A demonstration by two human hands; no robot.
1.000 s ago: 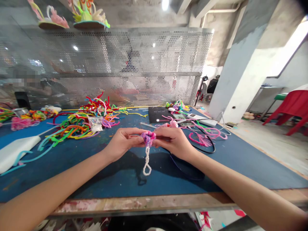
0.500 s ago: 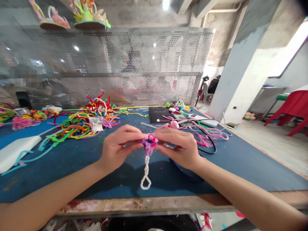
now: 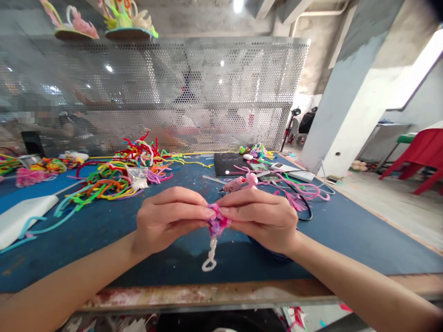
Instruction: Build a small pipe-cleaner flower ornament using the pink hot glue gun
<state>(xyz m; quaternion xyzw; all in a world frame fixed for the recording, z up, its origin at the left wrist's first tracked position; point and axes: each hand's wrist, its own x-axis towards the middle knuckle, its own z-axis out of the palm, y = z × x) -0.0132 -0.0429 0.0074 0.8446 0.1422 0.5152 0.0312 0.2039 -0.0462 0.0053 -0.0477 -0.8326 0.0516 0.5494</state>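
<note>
One clear plastic bag, small white pieces inside, lies at the edge of the pipe-cleaner heap. Rightward on my feed, the left hand pinches a pink-and-purple fuzzy piece, held over the blue tabletop, white beaded loop hanging below; the right hand pinches its other side. Their gap has narrowed in the last half second; I read pressing or shaping.

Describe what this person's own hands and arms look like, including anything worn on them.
Both the left hand and the right hand are ungloved, with no ring visible. The left forearm and right forearm are slender and bare, with no sleeve, watch or bracelet in view and no clear markings. The fingernails are too small to judge for polish.
</note>
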